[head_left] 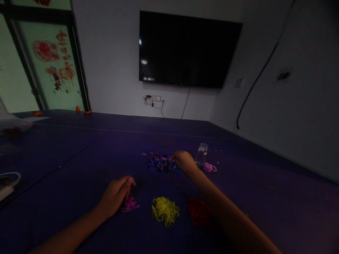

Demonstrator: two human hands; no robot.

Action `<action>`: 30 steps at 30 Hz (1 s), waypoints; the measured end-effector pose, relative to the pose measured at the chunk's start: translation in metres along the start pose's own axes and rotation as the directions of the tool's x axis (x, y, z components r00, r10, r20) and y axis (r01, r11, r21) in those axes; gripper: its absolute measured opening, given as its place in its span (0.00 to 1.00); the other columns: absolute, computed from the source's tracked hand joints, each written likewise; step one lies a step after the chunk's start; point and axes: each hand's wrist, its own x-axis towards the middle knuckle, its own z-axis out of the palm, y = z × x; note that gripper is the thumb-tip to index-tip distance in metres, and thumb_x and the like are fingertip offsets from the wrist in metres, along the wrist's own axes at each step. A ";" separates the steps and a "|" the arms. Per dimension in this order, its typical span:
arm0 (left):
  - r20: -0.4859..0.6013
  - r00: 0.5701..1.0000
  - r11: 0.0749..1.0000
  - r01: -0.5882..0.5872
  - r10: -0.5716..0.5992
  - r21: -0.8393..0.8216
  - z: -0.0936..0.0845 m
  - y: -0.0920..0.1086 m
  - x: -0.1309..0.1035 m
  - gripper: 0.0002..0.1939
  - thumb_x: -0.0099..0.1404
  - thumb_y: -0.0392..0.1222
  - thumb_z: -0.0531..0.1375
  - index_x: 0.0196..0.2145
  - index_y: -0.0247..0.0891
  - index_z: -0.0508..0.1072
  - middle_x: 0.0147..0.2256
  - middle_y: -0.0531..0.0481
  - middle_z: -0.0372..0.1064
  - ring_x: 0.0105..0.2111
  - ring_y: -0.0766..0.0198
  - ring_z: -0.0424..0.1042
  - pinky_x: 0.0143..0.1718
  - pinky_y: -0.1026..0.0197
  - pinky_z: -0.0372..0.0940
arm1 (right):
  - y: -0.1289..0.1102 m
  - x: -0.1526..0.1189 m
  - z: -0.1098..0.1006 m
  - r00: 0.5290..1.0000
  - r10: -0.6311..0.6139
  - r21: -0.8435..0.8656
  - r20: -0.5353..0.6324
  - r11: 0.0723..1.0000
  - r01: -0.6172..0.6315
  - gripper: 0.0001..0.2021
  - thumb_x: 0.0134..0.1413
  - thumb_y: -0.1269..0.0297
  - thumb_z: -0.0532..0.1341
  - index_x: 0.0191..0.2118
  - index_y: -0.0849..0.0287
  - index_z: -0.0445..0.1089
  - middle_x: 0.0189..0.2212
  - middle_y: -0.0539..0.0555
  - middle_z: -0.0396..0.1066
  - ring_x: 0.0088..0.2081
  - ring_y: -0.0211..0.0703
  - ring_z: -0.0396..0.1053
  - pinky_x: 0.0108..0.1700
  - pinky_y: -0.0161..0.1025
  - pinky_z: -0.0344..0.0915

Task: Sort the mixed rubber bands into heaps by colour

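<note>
My left hand (116,194) is at the left, beside a small heap of pink rubber bands (130,204). Its thumb lies against the bent index finger, and whatever may be between them is too small to make out. Farther off, my right hand (183,161) reaches down at the right edge of a mixed pile of blue, black and pink rubber bands (162,163). Its fingers are curled and their tips hidden. Between my forearms lies a heap of yellow rubber bands (165,211). A red heap of bands (198,211) sits by my right forearm, in shadow.
Just right of my right hand stand a clear bottle (202,152) and a pink cap with a loop (208,167). The dark purple table (87,151) runs to the wall with a television (188,49). A white object with a handle (7,188) lies far left.
</note>
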 end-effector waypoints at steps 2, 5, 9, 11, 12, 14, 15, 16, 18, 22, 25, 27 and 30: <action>-0.004 1.000 1.000 0.000 0.000 0.001 0.000 0.000 0.000 0.20 0.66 0.53 0.45 0.29 0.38 0.69 0.15 0.58 0.58 0.15 0.69 0.59 0.17 0.69 0.54 | -0.005 -0.002 -0.007 0.997 -0.055 -0.126 0.045 0.990 0.061 0.12 0.49 0.76 0.53 0.35 0.60 0.73 0.38 0.58 0.73 0.43 0.45 0.68 0.43 0.34 0.59; -0.002 1.000 1.000 -0.002 0.002 0.003 0.001 0.002 -0.001 0.20 0.66 0.52 0.45 0.29 0.38 0.68 0.15 0.58 0.58 0.15 0.69 0.59 0.17 0.69 0.54 | -0.011 -0.003 -0.012 0.991 -0.058 -0.201 0.124 0.976 0.082 0.12 0.50 0.75 0.53 0.36 0.60 0.73 0.38 0.59 0.73 0.43 0.46 0.68 0.42 0.34 0.59; 0.005 1.000 1.000 0.002 -0.002 0.006 0.000 0.003 -0.001 0.20 0.66 0.52 0.44 0.29 0.38 0.68 0.15 0.57 0.58 0.15 0.69 0.59 0.16 0.69 0.54 | -0.012 -0.001 -0.013 0.985 -0.068 -0.138 0.161 0.986 0.091 0.12 0.45 0.76 0.55 0.31 0.60 0.74 0.34 0.58 0.75 0.39 0.46 0.70 0.39 0.33 0.60; 0.014 1.000 1.000 0.006 -0.007 0.005 -0.001 0.002 -0.001 0.19 0.66 0.52 0.45 0.30 0.38 0.68 0.15 0.58 0.58 0.15 0.69 0.59 0.16 0.69 0.54 | -0.012 0.001 -0.012 0.988 -0.078 -0.031 0.134 0.996 0.083 0.11 0.41 0.77 0.56 0.28 0.60 0.75 0.29 0.56 0.75 0.35 0.44 0.71 0.37 0.33 0.61; 0.017 1.000 1.000 0.007 -0.007 0.004 -0.001 0.002 -0.001 0.19 0.66 0.52 0.45 0.30 0.38 0.69 0.15 0.58 0.58 0.15 0.69 0.59 0.16 0.69 0.54 | -0.012 0.002 -0.011 0.991 -0.071 0.038 0.117 0.997 0.067 0.10 0.40 0.78 0.57 0.27 0.61 0.75 0.28 0.55 0.75 0.33 0.43 0.71 0.35 0.32 0.61; 0.018 1.000 1.000 0.006 -0.006 -0.001 -0.001 0.001 0.000 0.19 0.66 0.52 0.45 0.30 0.38 0.69 0.15 0.58 0.57 0.14 0.69 0.59 0.16 0.69 0.53 | -0.012 0.003 -0.008 0.995 -0.019 0.199 0.102 0.980 -0.001 0.10 0.38 0.78 0.58 0.26 0.61 0.75 0.24 0.53 0.75 0.28 0.41 0.71 0.30 0.31 0.62; 0.019 1.000 1.000 0.007 -0.007 -0.004 -0.001 0.001 0.000 0.19 0.66 0.52 0.45 0.30 0.38 0.69 0.15 0.58 0.57 0.14 0.69 0.59 0.16 0.69 0.53 | -0.012 0.003 -0.006 0.994 0.017 0.276 0.112 0.960 -0.048 0.10 0.37 0.78 0.59 0.26 0.61 0.75 0.23 0.52 0.74 0.26 0.40 0.71 0.27 0.30 0.61; 0.021 1.000 1.000 0.009 -0.009 -0.004 0.000 0.001 0.000 0.19 0.66 0.52 0.45 0.30 0.38 0.68 0.15 0.58 0.57 0.14 0.69 0.58 0.16 0.69 0.53 | -0.011 0.003 -0.004 0.990 0.050 0.345 0.129 0.934 -0.092 0.09 0.36 0.78 0.59 0.26 0.61 0.75 0.21 0.52 0.74 0.25 0.39 0.70 0.25 0.29 0.61; 0.019 1.000 1.000 0.015 -0.015 -0.001 0.000 0.001 0.000 0.19 0.66 0.51 0.45 0.30 0.38 0.68 0.15 0.58 0.57 0.14 0.69 0.58 0.16 0.68 0.53 | -0.010 0.003 0.000 0.982 0.093 0.453 0.163 0.878 -0.159 0.09 0.34 0.78 0.59 0.25 0.62 0.74 0.19 0.50 0.72 0.22 0.38 0.69 0.22 0.29 0.60; 0.011 1.000 1.000 0.017 -0.017 -0.003 0.000 0.003 0.000 0.19 0.66 0.52 0.45 0.29 0.38 0.68 0.15 0.58 0.57 0.14 0.69 0.57 0.17 0.68 0.53 | -0.009 0.004 0.007 0.975 0.127 0.559 0.184 0.802 -0.210 0.09 0.34 0.77 0.59 0.26 0.63 0.74 0.17 0.49 0.71 0.20 0.37 0.68 0.21 0.28 0.61; 0.018 1.000 1.000 0.021 -0.021 -0.007 0.000 0.004 0.000 0.19 0.65 0.52 0.45 0.29 0.37 0.68 0.15 0.59 0.57 0.14 0.69 0.57 0.17 0.68 0.53 | -0.009 0.005 0.009 0.973 0.154 0.573 0.170 0.788 -0.225 0.12 0.33 0.78 0.59 0.29 0.64 0.75 0.17 0.50 0.72 0.20 0.37 0.68 0.21 0.28 0.61; 0.023 0.999 1.000 0.023 -0.022 -0.010 0.000 0.004 0.000 0.19 0.65 0.52 0.45 0.29 0.37 0.68 0.14 0.59 0.57 0.14 0.69 0.57 0.17 0.68 0.53 | -0.010 0.004 0.009 0.972 0.170 0.566 0.164 0.791 -0.234 0.13 0.33 0.78 0.59 0.30 0.63 0.75 0.18 0.51 0.73 0.20 0.37 0.68 0.21 0.28 0.60; 0.026 1.000 1.000 0.014 -0.014 -0.012 0.000 0.004 0.001 0.19 0.65 0.51 0.45 0.29 0.37 0.69 0.15 0.59 0.57 0.14 0.69 0.58 0.17 0.68 0.53 | -0.010 0.004 0.009 0.975 0.172 0.554 0.141 0.802 -0.222 0.09 0.35 0.76 0.60 0.28 0.64 0.76 0.18 0.52 0.73 0.20 0.37 0.69 0.21 0.29 0.60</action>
